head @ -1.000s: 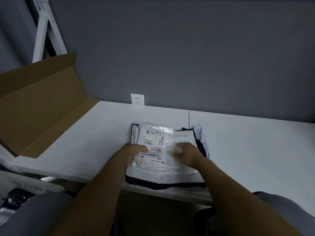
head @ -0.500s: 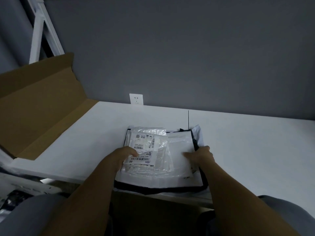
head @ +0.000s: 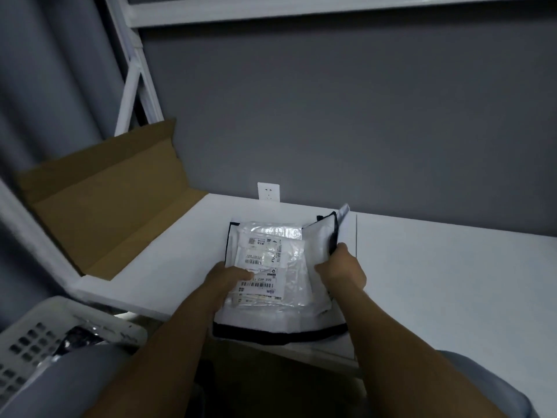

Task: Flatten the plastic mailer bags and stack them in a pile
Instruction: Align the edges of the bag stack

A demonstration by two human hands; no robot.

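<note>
Left hand (head: 230, 277) presses the clear labelled mailer bag (head: 271, 260); right hand (head: 342, 271) pinches up the white black-edged mailer (head: 319, 236). Tugging could slide both off the white worktop (head: 437, 267).

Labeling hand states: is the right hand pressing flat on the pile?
No, the right hand grips the raised right edge of the black-trimmed mailer.

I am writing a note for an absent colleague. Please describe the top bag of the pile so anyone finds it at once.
On the white table, look at the pile at the near edge, in front of the wall socket. The top bag is the small glossy one under the left hand. Only it bears barcode labels; the big bag beneath is white with a black edge.
</note>
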